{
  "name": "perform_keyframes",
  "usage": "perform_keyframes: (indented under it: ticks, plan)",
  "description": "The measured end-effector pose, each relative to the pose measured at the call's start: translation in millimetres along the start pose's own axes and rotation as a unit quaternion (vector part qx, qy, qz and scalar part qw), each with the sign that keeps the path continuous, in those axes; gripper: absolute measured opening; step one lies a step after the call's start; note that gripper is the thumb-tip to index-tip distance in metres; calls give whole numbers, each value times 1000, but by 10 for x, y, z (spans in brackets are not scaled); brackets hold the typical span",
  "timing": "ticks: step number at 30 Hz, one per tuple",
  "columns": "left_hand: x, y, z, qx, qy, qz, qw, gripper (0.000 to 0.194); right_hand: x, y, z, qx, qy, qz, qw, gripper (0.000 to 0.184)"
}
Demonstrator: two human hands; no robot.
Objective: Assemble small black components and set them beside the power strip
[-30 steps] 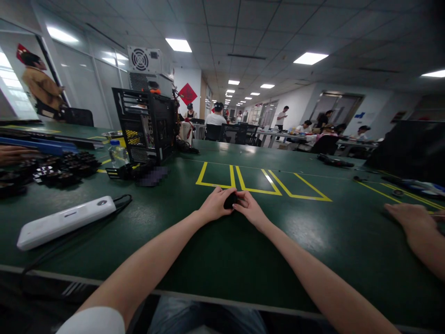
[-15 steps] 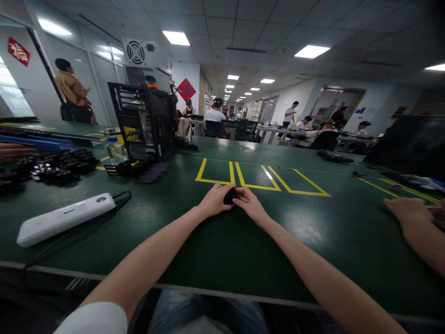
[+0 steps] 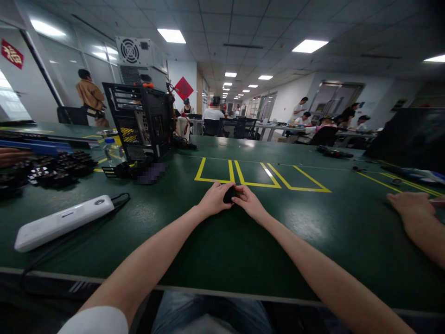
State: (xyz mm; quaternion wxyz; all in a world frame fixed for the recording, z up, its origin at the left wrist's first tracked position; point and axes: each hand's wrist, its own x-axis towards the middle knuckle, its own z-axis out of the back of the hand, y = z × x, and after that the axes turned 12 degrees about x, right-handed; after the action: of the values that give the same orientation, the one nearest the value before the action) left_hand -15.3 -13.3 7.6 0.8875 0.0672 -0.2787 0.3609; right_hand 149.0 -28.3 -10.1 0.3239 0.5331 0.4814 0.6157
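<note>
Between my two hands is a small black object (image 3: 228, 195), mostly covered by fingers, so its kind cannot be made out. My left hand (image 3: 215, 198) curls round it from the left, thumb below and fingers above. From the right, the fingertips of my right hand (image 3: 248, 200) press on its side. Both hands are close together over the green table (image 3: 222, 250), just in front of the yellow tape outlines (image 3: 257, 186).
At left lie a white rectangular device (image 3: 64, 221) with a black cable, several dark parts (image 3: 59, 171), a bottle (image 3: 114, 152) and an open computer case (image 3: 142, 123). Another person's hand (image 3: 413, 206) rests at the right. A black object (image 3: 333, 152) lies farther back.
My hands stay on the black object with hardly any movement. The view has shifted slightly. In the background at left, a person in a brown top has moved to the right.
</note>
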Motion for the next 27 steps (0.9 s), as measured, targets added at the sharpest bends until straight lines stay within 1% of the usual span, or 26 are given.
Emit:
perform_keyframes:
  ticks: [2,6,8,11,14,17,20,23,27]
  plan:
    - [5,-1,8,-1,0,-1,1000,64,-16,20,-16,9,-11,7,1000,27]
    - [16,0,18,-4,8,1,1000,64,-2,44,-26,-13,-39,2,999,21]
    - [19,5,16,-6,9,1,1000,65,17,45,-19,-16,-48,-13,999,26]
    - [21,17,10,-8,5,-4,1000,64,40,31,0,-23,-29,-40,998,37]
    - [21,27,6,-5,5,-5,1000,64,48,7,15,-40,-17,-32,999,34]
    - [21,30,1,0,3,-5,1000,64,44,-12,11,-28,-33,-16,999,31]
    - [22,34,-15,0,1,-9,1000,64,37,-14,-4,-1,-52,-37,998,28]
    - [25,46,-39,-1,-2,-9,1000,64,39,-6,-14,25,-73,-62,995,31]
    - [32,60,-49,1,3,-7,1000,64,47,-2,-11,23,-59,-84,994,36]
